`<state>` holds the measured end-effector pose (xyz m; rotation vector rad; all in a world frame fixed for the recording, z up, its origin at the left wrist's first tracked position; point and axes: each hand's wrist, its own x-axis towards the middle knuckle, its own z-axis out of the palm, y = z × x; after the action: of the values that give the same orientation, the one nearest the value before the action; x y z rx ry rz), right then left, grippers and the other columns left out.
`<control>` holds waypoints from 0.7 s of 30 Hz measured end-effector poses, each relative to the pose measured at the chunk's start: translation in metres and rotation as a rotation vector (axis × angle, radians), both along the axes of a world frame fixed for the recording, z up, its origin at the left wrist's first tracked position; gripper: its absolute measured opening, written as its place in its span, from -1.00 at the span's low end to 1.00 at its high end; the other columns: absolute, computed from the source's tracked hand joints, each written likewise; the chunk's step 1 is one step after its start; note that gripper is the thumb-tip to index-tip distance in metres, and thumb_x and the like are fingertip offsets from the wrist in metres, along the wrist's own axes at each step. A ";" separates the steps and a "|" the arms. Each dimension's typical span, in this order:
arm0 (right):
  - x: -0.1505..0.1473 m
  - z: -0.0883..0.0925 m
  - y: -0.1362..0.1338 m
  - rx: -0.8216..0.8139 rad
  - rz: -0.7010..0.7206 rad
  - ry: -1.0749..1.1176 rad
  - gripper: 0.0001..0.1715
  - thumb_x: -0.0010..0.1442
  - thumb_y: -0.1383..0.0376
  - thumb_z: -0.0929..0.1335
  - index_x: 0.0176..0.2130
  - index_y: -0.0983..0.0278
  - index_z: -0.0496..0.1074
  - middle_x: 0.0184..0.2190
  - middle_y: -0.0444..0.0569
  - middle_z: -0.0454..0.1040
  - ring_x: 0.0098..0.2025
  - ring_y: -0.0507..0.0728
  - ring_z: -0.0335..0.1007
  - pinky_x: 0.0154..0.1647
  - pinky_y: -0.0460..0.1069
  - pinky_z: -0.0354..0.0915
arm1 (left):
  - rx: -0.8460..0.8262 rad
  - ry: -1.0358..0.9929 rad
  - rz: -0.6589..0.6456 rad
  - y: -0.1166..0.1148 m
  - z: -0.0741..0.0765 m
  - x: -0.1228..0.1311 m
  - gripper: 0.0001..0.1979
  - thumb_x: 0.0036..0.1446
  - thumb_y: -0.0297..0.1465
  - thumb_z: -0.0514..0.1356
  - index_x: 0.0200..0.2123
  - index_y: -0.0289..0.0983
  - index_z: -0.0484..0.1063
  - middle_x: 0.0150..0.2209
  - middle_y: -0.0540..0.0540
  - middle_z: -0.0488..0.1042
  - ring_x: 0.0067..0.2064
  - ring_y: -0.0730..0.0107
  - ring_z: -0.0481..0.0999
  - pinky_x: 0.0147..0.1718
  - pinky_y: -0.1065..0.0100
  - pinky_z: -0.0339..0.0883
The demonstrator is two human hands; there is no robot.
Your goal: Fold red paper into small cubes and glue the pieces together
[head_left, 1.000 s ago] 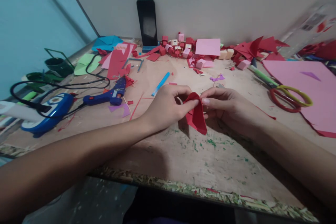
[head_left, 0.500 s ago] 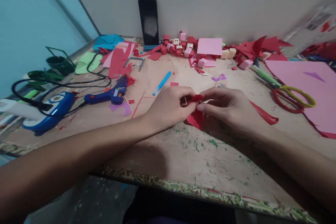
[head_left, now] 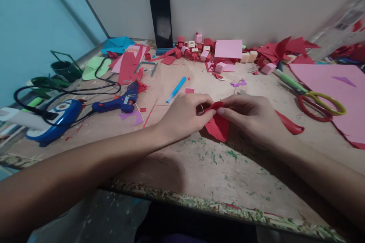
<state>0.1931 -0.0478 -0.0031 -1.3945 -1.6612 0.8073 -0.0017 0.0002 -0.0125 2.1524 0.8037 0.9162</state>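
Observation:
A small red paper piece [head_left: 218, 126] is held between both hands just above the wooden table [head_left: 199, 167]. My left hand [head_left: 184, 115] pinches its upper left edge with thumb and fingers closed. My right hand [head_left: 249, 115] pinches the top of the same piece, fingers curled over it. The paper's lower part hangs down to a point near the tabletop. A curled red strip [head_left: 288, 123] lies just right of my right hand.
A blue glue gun [head_left: 119, 102] with a black cord, a blue pen [head_left: 176, 89], red-and-yellow scissors [head_left: 316, 102], a large pink sheet [head_left: 330, 91], small red and pink cubes [head_left: 196, 49], a black phone [head_left: 161, 22] leaning on the wall, red paper scraps [head_left: 128, 64].
The red paper was folded down lower between the hands. Both hands moved slightly closer together and nearer the table. The curled red strip came into view beside the right hand.

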 end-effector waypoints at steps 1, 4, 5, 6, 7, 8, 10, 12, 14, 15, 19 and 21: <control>0.000 0.000 0.000 0.001 -0.010 0.001 -0.84 0.22 0.19 0.48 -0.31 0.20 0.67 -0.31 -0.02 0.70 -0.26 0.22 0.61 -0.22 0.08 0.48 | -0.031 -0.028 -0.012 0.000 0.000 0.001 -0.88 0.23 -0.52 0.25 -0.30 -0.33 0.62 -0.38 -0.03 0.62 -0.39 0.47 0.48 -0.36 0.42 0.30; 0.000 0.001 0.000 -0.018 -0.051 0.051 -0.86 0.19 0.20 0.49 -0.31 0.21 0.67 -0.31 -0.03 0.70 -0.27 0.20 0.62 -0.24 0.05 0.50 | -0.095 -0.090 -0.029 0.001 0.000 0.002 -0.87 0.26 -0.49 0.25 -0.28 -0.34 0.63 -0.35 -0.05 0.64 -0.36 0.45 0.50 -0.34 0.43 0.33; 0.000 0.001 0.001 -0.031 -0.058 0.069 -0.87 0.18 0.20 0.50 -0.32 0.21 0.67 -0.32 -0.03 0.69 -0.29 0.19 0.61 -0.26 0.04 0.49 | -0.097 -0.088 -0.021 0.001 0.000 0.002 -0.87 0.26 -0.48 0.25 -0.27 -0.34 0.63 -0.34 -0.06 0.65 -0.34 0.44 0.51 -0.33 0.43 0.34; 0.001 0.001 0.001 -0.046 -0.063 0.085 -0.87 0.18 0.20 0.50 -0.32 0.21 0.67 -0.32 -0.03 0.69 -0.31 0.18 0.61 -0.29 0.03 0.49 | -0.089 -0.078 -0.008 0.001 0.000 0.002 -0.86 0.27 -0.49 0.24 -0.27 -0.34 0.64 -0.34 -0.06 0.65 -0.34 0.44 0.51 -0.33 0.43 0.34; 0.001 0.001 0.002 -0.063 -0.061 0.098 -0.86 0.18 0.20 0.50 -0.32 0.22 0.67 -0.33 -0.03 0.69 -0.34 0.17 0.60 -0.31 0.02 0.49 | -0.075 -0.063 0.009 0.001 0.001 0.002 -0.85 0.27 -0.49 0.23 -0.29 -0.33 0.64 -0.35 -0.05 0.65 -0.34 0.43 0.52 -0.32 0.42 0.34; 0.001 0.002 0.002 -0.080 -0.056 0.109 -0.84 0.20 0.19 0.49 -0.31 0.22 0.67 -0.35 -0.03 0.68 -0.36 0.15 0.59 -0.33 0.02 0.49 | -0.057 -0.048 0.029 0.002 0.001 0.001 -0.84 0.27 -0.50 0.22 -0.30 -0.33 0.63 -0.36 -0.05 0.65 -0.34 0.43 0.52 -0.32 0.42 0.34; 0.000 0.003 0.001 -0.105 -0.037 0.113 -0.81 0.23 0.18 0.47 -0.26 0.22 0.68 -0.32 -0.02 0.69 -0.39 0.15 0.58 -0.36 0.02 0.49 | -0.017 -0.020 0.064 0.002 0.002 0.001 -0.82 0.28 -0.50 0.21 -0.33 -0.33 0.63 -0.38 -0.05 0.64 -0.36 0.43 0.52 -0.34 0.41 0.33; -0.003 0.005 -0.001 -0.080 -0.025 0.069 -0.80 0.22 0.21 0.46 -0.19 0.22 0.69 -0.25 0.00 0.72 -0.36 0.17 0.61 -0.36 0.03 0.51 | 0.035 -0.004 0.097 0.001 0.002 0.000 -0.81 0.27 -0.50 0.22 -0.34 -0.34 0.63 -0.41 -0.05 0.63 -0.39 0.43 0.51 -0.37 0.41 0.31; -0.006 0.006 -0.005 -0.023 -0.012 -0.012 -0.76 0.21 0.28 0.44 -0.12 0.22 0.69 -0.19 0.01 0.73 -0.33 0.18 0.62 -0.36 0.04 0.52 | 0.100 0.016 0.121 -0.001 0.002 -0.001 -0.82 0.25 -0.52 0.23 -0.35 -0.33 0.64 -0.43 -0.05 0.63 -0.42 0.45 0.49 -0.39 0.40 0.29; -0.007 0.005 -0.007 0.007 -0.005 -0.056 -0.73 0.21 0.32 0.43 -0.10 0.21 0.69 -0.18 0.00 0.73 -0.33 0.18 0.63 -0.36 0.04 0.52 | 0.133 0.026 0.125 -0.002 0.002 -0.002 -0.83 0.24 -0.53 0.23 -0.35 -0.33 0.64 -0.44 -0.05 0.62 -0.44 0.46 0.48 -0.40 0.40 0.28; -0.007 0.000 -0.010 0.100 -0.004 -0.178 -0.65 0.18 0.42 0.36 -0.13 0.22 0.69 -0.21 -0.02 0.74 -0.33 0.20 0.63 -0.31 0.07 0.54 | 0.208 0.034 0.100 -0.006 0.001 -0.002 -0.85 0.19 -0.57 0.25 -0.36 -0.34 0.63 -0.46 -0.03 0.62 -0.46 0.48 0.47 -0.40 0.41 0.27; -0.007 -0.003 -0.009 0.125 -0.015 -0.200 -0.64 0.16 0.44 0.35 -0.15 0.22 0.69 -0.23 -0.01 0.74 -0.30 0.22 0.65 -0.27 0.08 0.55 | 0.206 0.032 0.087 -0.006 0.001 -0.002 -0.85 0.18 -0.59 0.25 -0.35 -0.35 0.64 -0.48 -0.03 0.60 -0.46 0.49 0.46 -0.40 0.42 0.27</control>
<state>0.1865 -0.0570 -0.0061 -1.4350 -1.8178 0.5598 -0.0037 -0.0056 -0.0118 2.3289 0.8569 1.0517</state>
